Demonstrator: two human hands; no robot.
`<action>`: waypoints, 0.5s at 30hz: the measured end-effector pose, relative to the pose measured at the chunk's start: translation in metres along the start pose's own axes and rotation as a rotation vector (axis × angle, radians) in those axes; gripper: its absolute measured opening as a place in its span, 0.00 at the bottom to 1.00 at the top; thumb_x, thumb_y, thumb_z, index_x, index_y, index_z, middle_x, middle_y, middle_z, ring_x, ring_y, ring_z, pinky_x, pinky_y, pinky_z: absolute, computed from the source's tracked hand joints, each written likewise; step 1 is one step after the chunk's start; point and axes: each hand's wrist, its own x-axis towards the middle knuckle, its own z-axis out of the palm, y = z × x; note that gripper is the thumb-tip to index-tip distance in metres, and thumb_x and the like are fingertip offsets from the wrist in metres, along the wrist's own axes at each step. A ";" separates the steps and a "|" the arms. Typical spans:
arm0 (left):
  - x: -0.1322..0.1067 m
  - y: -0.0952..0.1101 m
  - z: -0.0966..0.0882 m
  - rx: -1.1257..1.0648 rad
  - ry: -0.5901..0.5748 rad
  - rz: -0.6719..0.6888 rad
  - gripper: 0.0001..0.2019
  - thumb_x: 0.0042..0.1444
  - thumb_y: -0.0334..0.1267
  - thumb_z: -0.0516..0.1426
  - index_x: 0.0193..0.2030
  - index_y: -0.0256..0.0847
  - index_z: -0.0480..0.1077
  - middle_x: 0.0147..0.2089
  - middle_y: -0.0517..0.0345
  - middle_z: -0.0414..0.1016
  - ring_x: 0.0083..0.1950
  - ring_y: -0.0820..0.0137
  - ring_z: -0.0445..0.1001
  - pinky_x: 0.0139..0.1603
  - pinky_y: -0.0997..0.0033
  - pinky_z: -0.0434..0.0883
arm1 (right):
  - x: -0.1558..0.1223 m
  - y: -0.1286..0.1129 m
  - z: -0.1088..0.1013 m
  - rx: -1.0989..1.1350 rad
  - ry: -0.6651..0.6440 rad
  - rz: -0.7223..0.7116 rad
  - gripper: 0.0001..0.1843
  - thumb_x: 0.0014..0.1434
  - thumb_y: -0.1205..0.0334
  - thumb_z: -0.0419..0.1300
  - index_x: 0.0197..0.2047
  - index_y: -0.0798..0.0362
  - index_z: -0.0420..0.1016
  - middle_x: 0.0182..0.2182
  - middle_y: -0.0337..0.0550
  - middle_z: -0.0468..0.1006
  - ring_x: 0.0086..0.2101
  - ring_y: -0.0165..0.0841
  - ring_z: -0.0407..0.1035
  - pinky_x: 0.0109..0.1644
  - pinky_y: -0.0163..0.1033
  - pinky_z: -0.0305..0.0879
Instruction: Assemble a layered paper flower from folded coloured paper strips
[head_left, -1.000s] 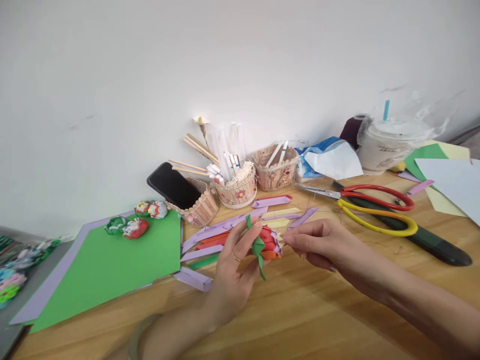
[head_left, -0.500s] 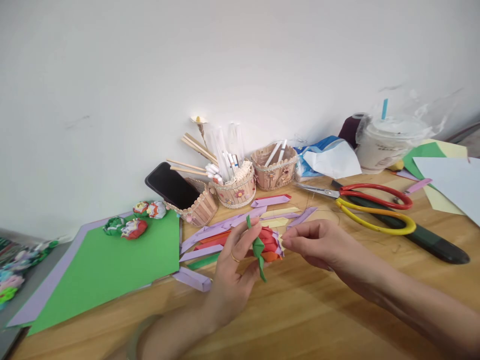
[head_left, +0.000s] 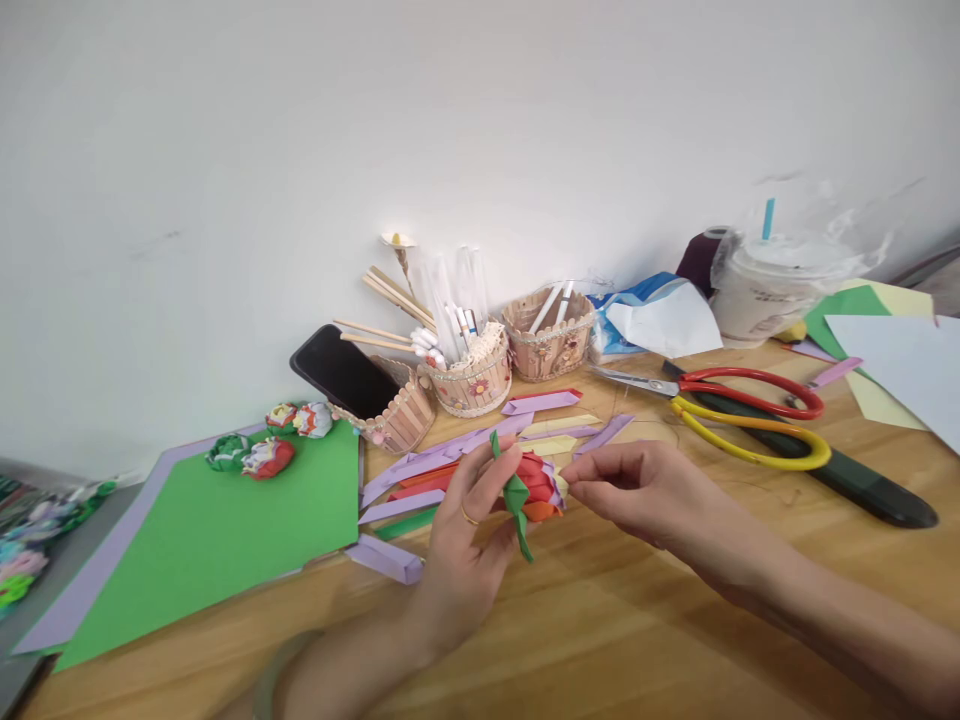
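Observation:
A folded paper flower (head_left: 541,484) with red, orange, purple and pale yellow petals lies sideways above the wooden table. Green paper leaves (head_left: 516,497) stand out around its base. My left hand (head_left: 469,530) is closed around that base, thumb below and fingers above. From the other side, my right hand (head_left: 637,490) pinches at the flower's pale tip with thumb and forefinger. What exactly lies between those fingertips is too small to make out. Behind the flower, folded paper strips (head_left: 465,442) in purple, red, yellow and green are spread on the table.
Scissors (head_left: 750,420) with red and yellow handles rest on a dark-handled tool (head_left: 877,487) at right. Decorated baskets (head_left: 469,385) with sticks and a phone (head_left: 345,370) stand along the wall. Green paper (head_left: 247,540) bearing small paper flowers lies left; a lidded cup (head_left: 780,290) stands back right.
My right hand has shifted very slightly left, its fingertips closer against the flower's tip. My left hand and the flower have hardly moved.

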 end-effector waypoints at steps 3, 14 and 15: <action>-0.001 -0.001 0.000 0.055 0.024 0.015 0.29 0.56 0.27 0.52 0.62 0.58 0.53 0.63 0.56 0.56 0.64 0.64 0.56 0.61 0.59 0.61 | -0.001 -0.002 0.000 0.005 0.003 0.042 0.11 0.47 0.58 0.56 0.27 0.56 0.76 0.14 0.31 0.56 0.17 0.22 0.45 0.19 0.32 0.39; 0.004 0.004 0.000 0.170 0.014 0.181 0.31 0.55 0.23 0.52 0.62 0.55 0.53 0.60 0.52 0.58 0.56 0.68 0.66 0.54 0.65 0.69 | 0.001 0.003 0.002 0.020 0.069 -0.048 0.09 0.44 0.58 0.58 0.23 0.55 0.75 0.21 0.38 0.71 0.24 0.28 0.59 0.28 0.34 0.54; 0.004 0.004 0.000 0.182 0.012 0.190 0.31 0.55 0.22 0.52 0.62 0.55 0.53 0.60 0.52 0.59 0.55 0.68 0.68 0.53 0.66 0.69 | 0.001 0.003 0.003 0.024 0.079 -0.044 0.09 0.43 0.58 0.59 0.23 0.55 0.75 0.21 0.38 0.71 0.24 0.28 0.59 0.29 0.34 0.54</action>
